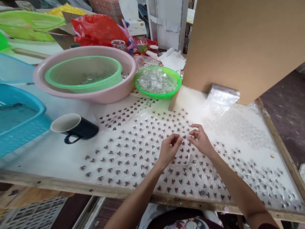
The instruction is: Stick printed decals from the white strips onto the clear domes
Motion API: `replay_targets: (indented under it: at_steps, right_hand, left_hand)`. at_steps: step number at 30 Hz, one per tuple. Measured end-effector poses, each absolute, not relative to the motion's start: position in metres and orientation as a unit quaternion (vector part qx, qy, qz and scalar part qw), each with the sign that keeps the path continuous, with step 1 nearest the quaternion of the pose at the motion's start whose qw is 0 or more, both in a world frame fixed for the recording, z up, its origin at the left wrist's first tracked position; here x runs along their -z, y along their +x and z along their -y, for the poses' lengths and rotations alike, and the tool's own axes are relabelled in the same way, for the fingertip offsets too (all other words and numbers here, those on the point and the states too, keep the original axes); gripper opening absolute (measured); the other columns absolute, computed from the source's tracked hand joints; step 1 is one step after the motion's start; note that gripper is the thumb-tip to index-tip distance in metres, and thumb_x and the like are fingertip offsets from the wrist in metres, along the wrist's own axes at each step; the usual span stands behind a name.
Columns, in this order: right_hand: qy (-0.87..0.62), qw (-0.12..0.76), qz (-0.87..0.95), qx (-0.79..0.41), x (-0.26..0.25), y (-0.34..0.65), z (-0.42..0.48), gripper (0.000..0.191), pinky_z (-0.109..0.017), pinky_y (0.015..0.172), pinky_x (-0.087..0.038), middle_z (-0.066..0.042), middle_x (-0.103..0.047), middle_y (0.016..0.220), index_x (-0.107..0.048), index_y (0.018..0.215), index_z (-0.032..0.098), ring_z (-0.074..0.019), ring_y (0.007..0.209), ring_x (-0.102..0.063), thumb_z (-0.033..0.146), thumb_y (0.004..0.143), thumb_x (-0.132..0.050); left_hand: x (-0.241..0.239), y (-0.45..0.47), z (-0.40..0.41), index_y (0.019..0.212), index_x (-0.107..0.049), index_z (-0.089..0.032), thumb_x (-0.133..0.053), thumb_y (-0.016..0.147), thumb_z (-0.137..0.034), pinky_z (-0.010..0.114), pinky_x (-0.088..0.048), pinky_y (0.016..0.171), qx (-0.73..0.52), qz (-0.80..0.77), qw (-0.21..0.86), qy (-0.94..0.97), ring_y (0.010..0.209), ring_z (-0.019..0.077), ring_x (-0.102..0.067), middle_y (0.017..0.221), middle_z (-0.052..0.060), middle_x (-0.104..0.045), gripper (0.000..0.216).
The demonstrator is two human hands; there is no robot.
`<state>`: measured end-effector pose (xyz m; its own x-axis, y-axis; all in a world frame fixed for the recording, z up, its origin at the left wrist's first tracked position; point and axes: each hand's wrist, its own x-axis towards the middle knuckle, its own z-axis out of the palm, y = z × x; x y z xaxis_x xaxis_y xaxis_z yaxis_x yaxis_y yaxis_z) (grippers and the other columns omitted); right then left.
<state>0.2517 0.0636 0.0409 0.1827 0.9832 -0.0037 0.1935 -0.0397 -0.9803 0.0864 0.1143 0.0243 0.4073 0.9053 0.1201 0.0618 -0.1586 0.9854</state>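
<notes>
A small white sheet of stickers (pixel 183 159) with rows of dark and pink printed motifs is held up over the table. My left hand (pixel 169 148) pinches its upper left edge between thumb and fingers. At its upper right corner, my right hand (pixel 201 140) has thumb and index finger closed, the other fingers loosely bent. Whether a single sticker is between those right fingertips is too small to tell. Under and around both hands lie many clear round discs (pixel 133 156) bearing the same motif. More printed sheets (pixel 119 113) lie behind, towards the left.
A green bowl (pixel 177 90) holds clear discs. Left of it stands a pink basin (pixel 105 97) with a green colander (pixel 59 85) inside. A dark mug (pixel 89 128) lies on its side near a blue basket (pixel 35 133). Plain discs (pixel 240 124) spread before a cardboard box (pixel 238 44).
</notes>
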Motion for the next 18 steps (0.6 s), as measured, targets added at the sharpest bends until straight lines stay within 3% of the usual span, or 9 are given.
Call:
replay_targets:
  at_steps: [4,8,13,18]
  right_hand:
    - [-0.641,0.472,0.5,-0.34,-0.041,0.269,-0.067,0.044,-0.034,0.073,-0.046,-0.003,-0.062,0.093,-0.049,0.117,0.025,-0.018,0.08,-0.058,0.043,0.081,-0.068]
    - [-0.753,0.462,0.444,-0.153,-0.038,0.324,-0.075,0.025,-0.035,0.077,-0.046,-0.007,-0.062,0.1,-0.063,0.09,0.022,-0.0199,0.087,-0.055,0.046,0.081,-0.063]
    - [-0.792,0.393,0.416,-0.212,-0.018,0.368,-0.085,0.015,-0.032,0.072,-0.046,-0.004,-0.067,0.079,-0.063,0.075,0.02,-0.0178,0.073,-0.059,0.035,0.077,-0.06]
    - [-0.824,0.339,0.399,-0.218,-0.006,0.367,-0.091,0.009,-0.03,0.068,-0.046,-0.004,-0.07,0.079,-0.064,0.073,0.02,-0.0184,0.074,-0.062,0.025,0.075,-0.058]
  left_hand:
    - [-0.021,0.086,-0.116,0.081,-0.061,-0.017,-0.06,0.088,-0.038,0.022,-0.035,0.054,-0.391,-0.371,0.538,0.648,0.057,0.0109,-0.041,0.064,-0.003,-0.049,0.022]
    - [-0.018,0.086,-0.117,0.081,-0.061,-0.017,-0.059,0.089,-0.039,0.023,-0.035,0.054,-0.383,-0.373,0.539,0.651,0.058,0.0114,-0.043,0.066,-0.001,-0.051,0.023]
    - [-0.019,0.086,-0.118,0.082,-0.061,-0.018,-0.059,0.089,-0.04,0.023,-0.035,0.054,-0.378,-0.375,0.535,0.656,0.058,0.0115,-0.042,0.066,-0.001,-0.051,0.023]
    - [-0.02,0.085,-0.118,0.08,-0.06,-0.019,-0.058,0.089,-0.04,0.023,-0.034,0.054,-0.376,-0.374,0.534,0.658,0.058,0.0119,-0.041,0.066,-0.001,-0.05,0.023]
